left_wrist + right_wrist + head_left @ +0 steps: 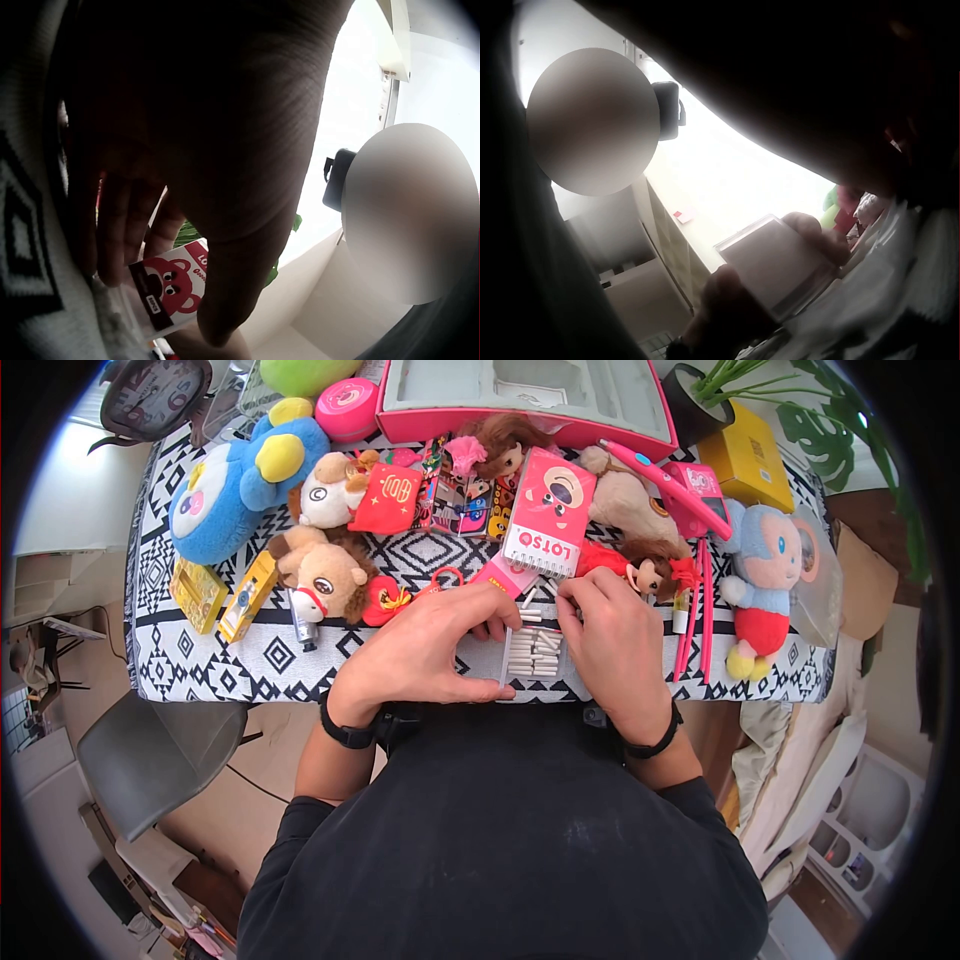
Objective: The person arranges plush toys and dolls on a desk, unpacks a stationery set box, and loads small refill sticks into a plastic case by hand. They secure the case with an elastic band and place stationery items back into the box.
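My left hand [430, 645] grips an upright clear lid [506, 657] between thumb and fingers, at the left side of a clear box filled with short white sticks [534, 652]. A red bear is printed on the lid [171, 289] in the left wrist view; the right wrist view shows the pale inner face of the lid [772, 262]. At the box's right side is my right hand [622, 645], fingers bent down near its upper corner; whether they pinch anything is hidden. A few loose white sticks [530, 596] lie just beyond the box.
Behind the hands are a pink notebook [550, 510], a brown plush [322, 575], a red envelope [385, 500] and a doll [648, 574]. Pink sticks [706, 610] and a blue-and-red plush [765, 580] lie right; yellow boxes [248, 597] lie left. A large pink box [440, 422] stands at the back.
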The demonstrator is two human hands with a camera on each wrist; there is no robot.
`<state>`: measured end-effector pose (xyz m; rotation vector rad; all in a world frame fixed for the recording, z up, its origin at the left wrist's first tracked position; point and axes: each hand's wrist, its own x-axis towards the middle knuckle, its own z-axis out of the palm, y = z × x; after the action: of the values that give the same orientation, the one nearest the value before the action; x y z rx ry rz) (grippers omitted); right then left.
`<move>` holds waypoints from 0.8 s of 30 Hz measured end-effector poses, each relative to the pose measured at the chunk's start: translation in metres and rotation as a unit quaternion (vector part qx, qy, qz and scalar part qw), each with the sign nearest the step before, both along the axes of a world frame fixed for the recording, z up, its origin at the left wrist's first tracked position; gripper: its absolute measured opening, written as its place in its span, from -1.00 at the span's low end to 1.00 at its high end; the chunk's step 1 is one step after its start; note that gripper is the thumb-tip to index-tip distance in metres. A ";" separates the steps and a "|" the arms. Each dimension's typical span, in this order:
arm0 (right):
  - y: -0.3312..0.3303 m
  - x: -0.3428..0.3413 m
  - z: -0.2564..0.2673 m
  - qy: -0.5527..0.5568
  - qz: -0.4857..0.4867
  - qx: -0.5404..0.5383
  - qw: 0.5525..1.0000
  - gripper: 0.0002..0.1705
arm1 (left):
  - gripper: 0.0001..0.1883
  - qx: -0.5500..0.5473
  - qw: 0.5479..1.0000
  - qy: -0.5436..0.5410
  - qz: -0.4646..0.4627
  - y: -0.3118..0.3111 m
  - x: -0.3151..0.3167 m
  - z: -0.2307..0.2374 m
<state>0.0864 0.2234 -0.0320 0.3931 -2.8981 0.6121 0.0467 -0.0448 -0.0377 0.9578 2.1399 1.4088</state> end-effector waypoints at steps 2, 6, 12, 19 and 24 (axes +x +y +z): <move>-0.001 0.000 -0.001 0.002 0.000 0.001 1.000 -0.86 | -0.32 0.001 1.000 0.001 -0.001 0.000 0.000 0.000; -0.001 0.000 0.001 -0.011 0.007 -0.019 1.000 -0.85 | -0.32 0.000 1.000 -0.004 -0.001 0.000 0.000 0.001; 0.001 -0.002 0.000 -0.001 0.010 -0.005 1.000 -0.85 | -0.33 0.001 1.000 -0.002 0.000 0.001 0.000 0.001; 0.003 0.008 0.023 -0.018 0.009 -0.057 0.998 -0.86 | -0.33 0.006 1.000 -0.007 0.001 0.001 0.000 0.001; 0.009 0.024 0.034 -0.089 0.088 -0.074 0.989 -0.85 | -0.33 0.000 1.000 0.000 -0.005 0.001 -0.001 0.001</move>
<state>0.1102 0.2320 0.0019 0.6085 -2.9778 0.9292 0.0462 -0.0442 -0.0371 0.9666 2.1325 1.4055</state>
